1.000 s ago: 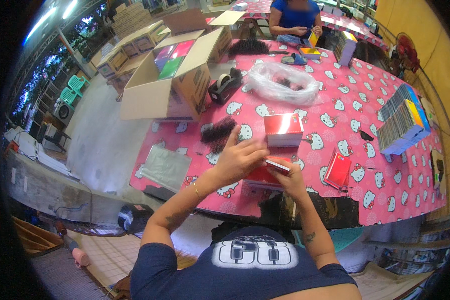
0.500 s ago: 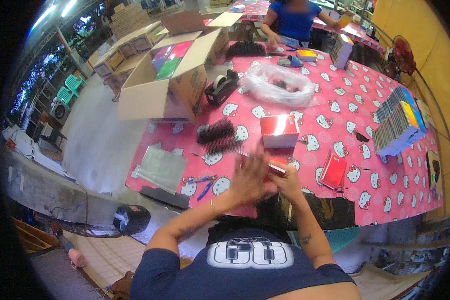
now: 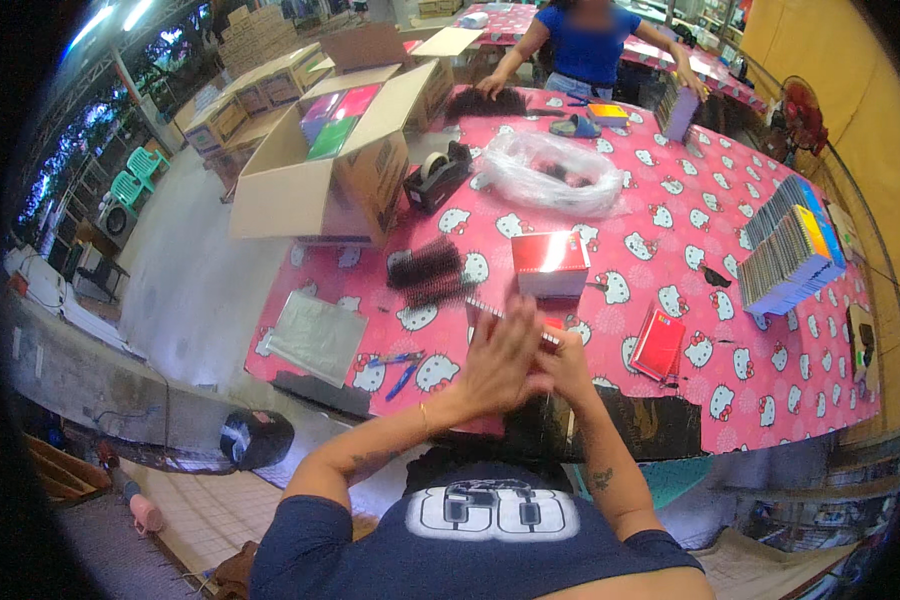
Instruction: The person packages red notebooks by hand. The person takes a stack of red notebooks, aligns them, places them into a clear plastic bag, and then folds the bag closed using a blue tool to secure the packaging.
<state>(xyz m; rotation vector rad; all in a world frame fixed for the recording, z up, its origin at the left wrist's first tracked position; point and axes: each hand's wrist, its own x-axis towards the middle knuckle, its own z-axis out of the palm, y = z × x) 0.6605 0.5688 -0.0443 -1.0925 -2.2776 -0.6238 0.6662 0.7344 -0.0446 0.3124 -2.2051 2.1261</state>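
Observation:
Near the table's front edge, my right hand [image 3: 564,369] is closed on the right side of a small red notebook [image 3: 552,332]. Across its top my left hand [image 3: 504,358] lies flat, fingers stretched out and slightly blurred; it hides most of the notebook. Just beyond my hands stands a stack of red notebooks [image 3: 550,254]. Black binding coils [image 3: 432,272] lie to the left of that stack. Another small red notebook [image 3: 658,345] lies flat to the right of my hands. Blue-handled pliers [image 3: 402,380] rest on the left, beside a clear plastic sheet [image 3: 316,335].
An open carton [image 3: 300,205] with colourful packs stands at the left, beside a black tape dispenser [image 3: 438,177]. Farther back is a clear plastic bag [image 3: 550,175]. Spiral notebooks [image 3: 792,262] stand in rows at the right. A co-worker in blue [image 3: 585,45] stands across the table.
My hands stay at the notebook, with the left one still flat over it. The co-worker's one hand has reached onto the far black coils, the other onto the upright notebook stack.

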